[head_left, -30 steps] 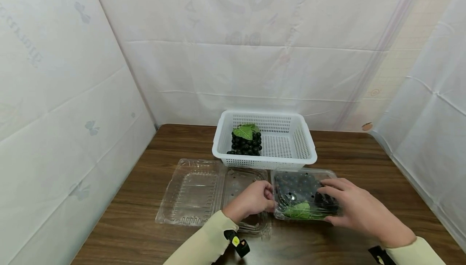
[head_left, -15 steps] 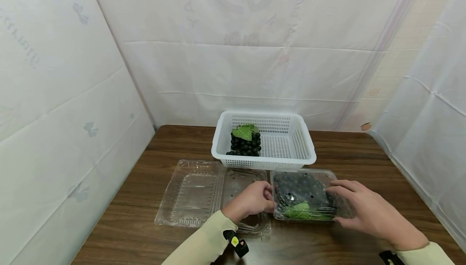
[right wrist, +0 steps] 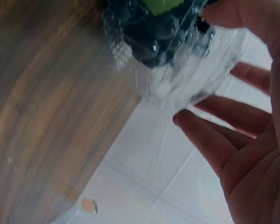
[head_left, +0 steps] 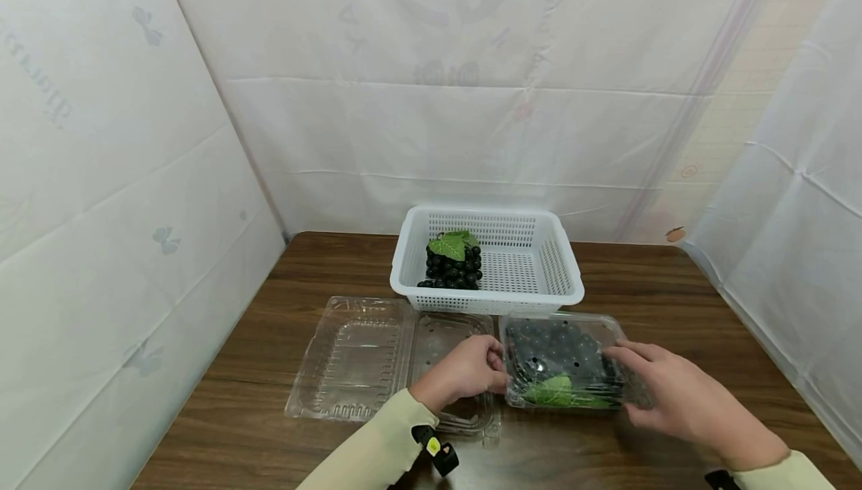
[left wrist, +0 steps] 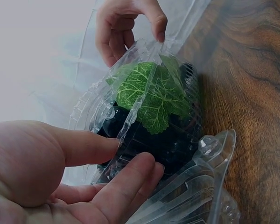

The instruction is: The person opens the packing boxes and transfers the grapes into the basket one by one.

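Observation:
A clear plastic clamshell container (head_left: 562,355), its lid lying over dark grapes and a green leaf (head_left: 554,390), sits at the right front of the basket. My left hand (head_left: 466,372) pinches its left edge; in the left wrist view the thumb is on the rim and the fingers (left wrist: 130,179) lie against the side. At the right end, my right hand (head_left: 683,404) grips the container between thumb and fingers. The right wrist view shows that hand (right wrist: 252,149) with fingertips at the clear rim, dark grapes (right wrist: 154,39) inside.
A second clear clamshell (head_left: 360,359) lies unfolded on the wooden table (head_left: 269,370), partly under my left forearm. Behind stands a white perforated basket (head_left: 569,265) holding a bunch of dark grapes (head_left: 454,273) with leaves. White curtains (head_left: 404,138) enclose the back and sides.
My right hand has slid to the right, from over the container's lid to its right end. The left hand has stayed at the left edge.

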`<act>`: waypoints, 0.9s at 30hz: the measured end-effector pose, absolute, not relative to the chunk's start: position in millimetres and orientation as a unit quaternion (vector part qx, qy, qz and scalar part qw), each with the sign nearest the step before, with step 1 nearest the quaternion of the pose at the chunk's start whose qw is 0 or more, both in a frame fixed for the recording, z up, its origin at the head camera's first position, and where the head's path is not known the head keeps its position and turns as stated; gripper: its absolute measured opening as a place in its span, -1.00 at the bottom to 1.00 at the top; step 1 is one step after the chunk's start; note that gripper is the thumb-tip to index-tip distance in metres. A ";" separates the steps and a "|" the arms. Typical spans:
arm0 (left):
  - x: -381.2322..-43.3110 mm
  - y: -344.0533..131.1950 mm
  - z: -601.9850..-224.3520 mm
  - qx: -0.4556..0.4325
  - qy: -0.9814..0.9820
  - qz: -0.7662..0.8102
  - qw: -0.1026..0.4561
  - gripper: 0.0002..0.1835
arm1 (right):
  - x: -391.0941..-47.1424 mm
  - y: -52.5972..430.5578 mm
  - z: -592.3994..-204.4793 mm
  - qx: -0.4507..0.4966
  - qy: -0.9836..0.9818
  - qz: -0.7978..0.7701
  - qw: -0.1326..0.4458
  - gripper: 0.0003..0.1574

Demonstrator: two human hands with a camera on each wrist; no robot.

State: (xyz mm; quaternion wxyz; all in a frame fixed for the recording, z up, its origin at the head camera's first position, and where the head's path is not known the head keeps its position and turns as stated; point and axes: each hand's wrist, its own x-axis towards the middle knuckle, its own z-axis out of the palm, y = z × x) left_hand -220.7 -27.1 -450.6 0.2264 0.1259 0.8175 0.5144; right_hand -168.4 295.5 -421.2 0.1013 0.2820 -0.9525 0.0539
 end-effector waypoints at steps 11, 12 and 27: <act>-221.6 -28.1 -450.7 0.134 0.823 0.506 0.220 -0.58 | -169.7 289.8 -424.3 0.301 -0.946 0.035 0.119 -0.07; -221.6 -28.5 -450.8 0.134 0.823 0.507 0.220 -0.58 | -170.3 288.9 -423.1 0.299 -0.947 0.032 0.112 -0.07; -223.2 -29.3 -450.4 0.152 0.833 0.486 0.217 -0.56 | -173.9 279.9 -414.7 0.296 -0.952 0.001 0.071 -0.09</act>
